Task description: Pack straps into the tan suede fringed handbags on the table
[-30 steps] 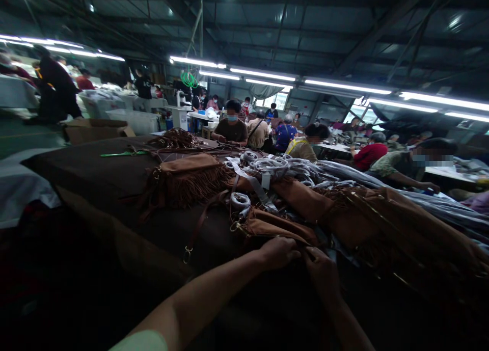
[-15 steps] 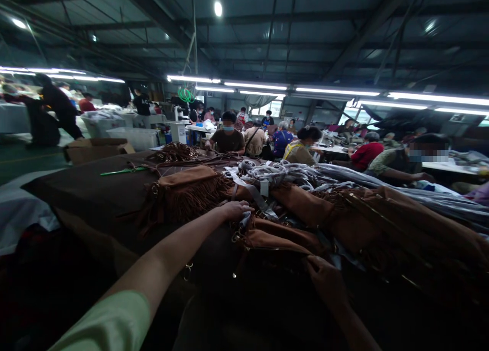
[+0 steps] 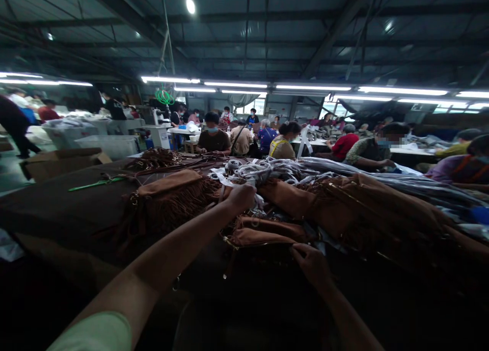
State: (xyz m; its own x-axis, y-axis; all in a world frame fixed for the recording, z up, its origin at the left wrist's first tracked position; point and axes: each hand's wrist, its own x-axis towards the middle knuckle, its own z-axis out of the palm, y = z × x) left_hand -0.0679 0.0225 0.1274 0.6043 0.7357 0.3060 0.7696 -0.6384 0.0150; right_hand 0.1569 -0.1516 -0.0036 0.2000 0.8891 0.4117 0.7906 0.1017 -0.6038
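My left hand [image 3: 242, 197] reaches over the table, its fingers curled on a bundle of grey, plastic-wrapped straps [image 3: 260, 170] with a white strip running through it. My right hand [image 3: 311, 263] pinches the lower edge of a tan suede bag [image 3: 263, 234] with a zipped top and metal fittings. Left of that bag lies a fringed tan suede bag [image 3: 168, 203]. More suede bags [image 3: 367, 208] are heaped to the right. My right fingers partly hide the bag's edge.
The pile rests on a dark brown covered table [image 3: 46, 203], with green-handled scissors [image 3: 97, 184] and a fringed bag heap [image 3: 153, 160] at the far side. Beyond stand a cardboard box [image 3: 57, 162], white bins [image 3: 107, 146], and seated co-workers [image 3: 214, 139] at tables.
My left hand has moved from the bag's top edge up onto the wrapped straps. My right hand stays near the bag's edge. The whole scene has shifted left in view.
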